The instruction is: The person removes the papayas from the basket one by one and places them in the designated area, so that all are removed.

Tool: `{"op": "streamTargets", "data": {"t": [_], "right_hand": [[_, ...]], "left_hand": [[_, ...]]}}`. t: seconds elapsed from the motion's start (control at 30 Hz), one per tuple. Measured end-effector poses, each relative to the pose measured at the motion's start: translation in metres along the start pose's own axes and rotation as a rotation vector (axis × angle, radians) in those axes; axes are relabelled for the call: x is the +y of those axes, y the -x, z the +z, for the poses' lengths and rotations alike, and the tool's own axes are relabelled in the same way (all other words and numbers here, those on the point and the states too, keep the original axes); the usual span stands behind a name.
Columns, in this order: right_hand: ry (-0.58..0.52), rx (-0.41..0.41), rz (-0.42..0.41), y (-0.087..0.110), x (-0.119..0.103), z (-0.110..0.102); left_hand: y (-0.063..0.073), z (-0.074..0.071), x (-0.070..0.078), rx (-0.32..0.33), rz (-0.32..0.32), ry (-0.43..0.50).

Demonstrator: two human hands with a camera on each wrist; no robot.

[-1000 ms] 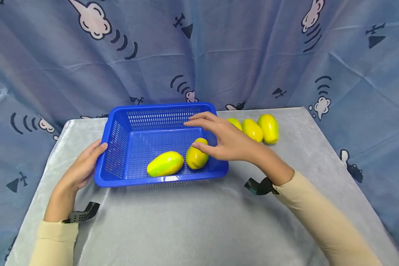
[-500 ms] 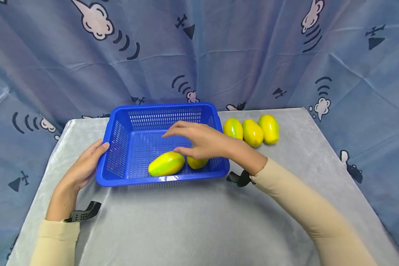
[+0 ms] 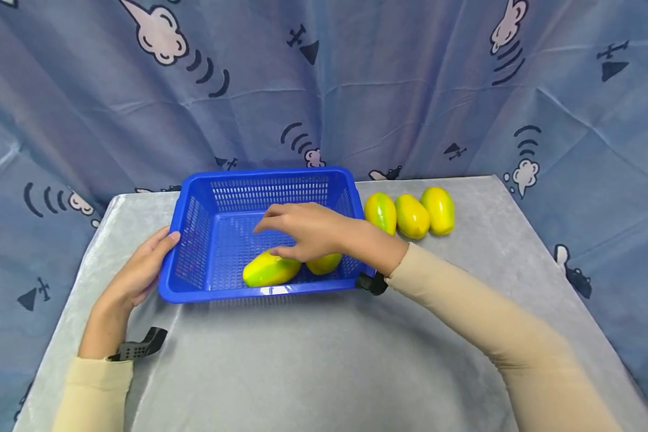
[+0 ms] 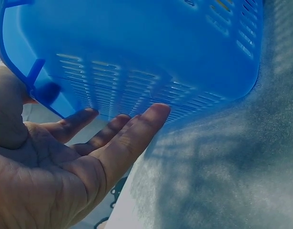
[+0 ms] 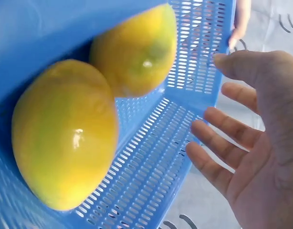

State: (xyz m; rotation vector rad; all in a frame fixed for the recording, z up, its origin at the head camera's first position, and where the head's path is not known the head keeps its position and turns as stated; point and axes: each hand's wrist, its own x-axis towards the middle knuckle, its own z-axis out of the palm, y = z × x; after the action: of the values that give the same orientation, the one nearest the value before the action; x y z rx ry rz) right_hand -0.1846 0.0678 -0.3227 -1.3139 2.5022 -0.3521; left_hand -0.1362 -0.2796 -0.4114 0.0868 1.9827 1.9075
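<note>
A blue plastic basket with slotted walls stands on the table. At its left end my left hand holds the rim, thumb on top and fingers against the outer wall. Inside, near the front wall, lie two glossy yellow-green mangoes: a left mango and a right mango, partly hidden by my hand. My right hand hovers over them with fingers spread and slightly bent, its palm holding nothing. In the right wrist view the fingers stand apart from the nearer mango.
Just right of the basket, three more mangoes sit in a row: one closest to the basket, a middle mango and an outer mango. Behind the grey cloth-covered table hangs a blue patterned curtain.
My right hand has moved left and slightly down from the basket's right end to above the left mango. My left hand has kept its hold on the rim.
</note>
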Motion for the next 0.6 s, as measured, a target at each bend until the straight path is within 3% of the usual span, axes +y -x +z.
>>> {"op": "streamTargets", "data": {"t": [0.6], "right_hand": [[0.012,-0.209,0.029,-0.017,-0.009,0.015]], "left_hand": [[-0.001,0.001,-0.001,0.003,-0.009,-0.016]]}}
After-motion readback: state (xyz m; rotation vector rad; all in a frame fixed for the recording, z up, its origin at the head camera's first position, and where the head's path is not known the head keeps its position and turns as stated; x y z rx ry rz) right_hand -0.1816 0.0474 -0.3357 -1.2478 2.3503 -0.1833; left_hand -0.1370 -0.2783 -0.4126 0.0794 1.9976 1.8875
